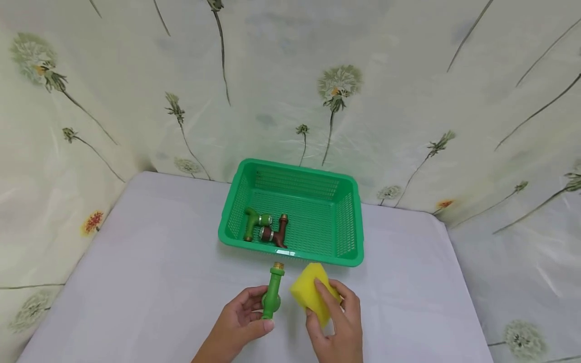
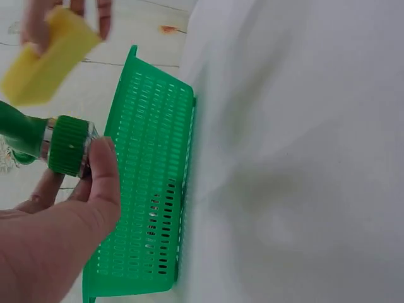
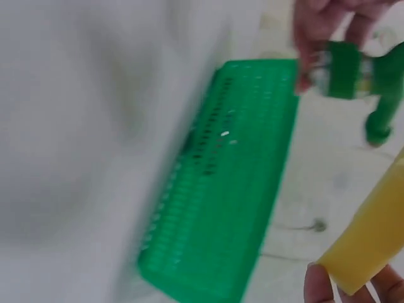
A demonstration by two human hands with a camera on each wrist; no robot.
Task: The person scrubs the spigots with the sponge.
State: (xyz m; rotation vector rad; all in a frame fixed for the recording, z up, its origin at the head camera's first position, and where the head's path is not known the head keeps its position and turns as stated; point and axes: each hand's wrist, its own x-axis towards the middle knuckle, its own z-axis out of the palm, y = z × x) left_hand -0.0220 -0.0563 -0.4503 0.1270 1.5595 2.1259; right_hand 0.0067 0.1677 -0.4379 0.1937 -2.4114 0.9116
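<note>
We held the green tap fitting [image 1: 273, 292] in our left hand [image 1: 240, 322], fingers curled round its knob end, brass thread pointing far toward the green basket [image 1: 354, 222]. Our right hand [image 1: 338, 322] pinched the yellow sponge [image 1: 310, 290] just right of the fitting, apart from it. Both hung above the counter [image 1: 159, 282], near the basket, where two more fittings [image 1: 265, 229] lay. To wipe well, we judged the fitting should be kept steady and turned, the sponge pressed flat along its body.
</note>
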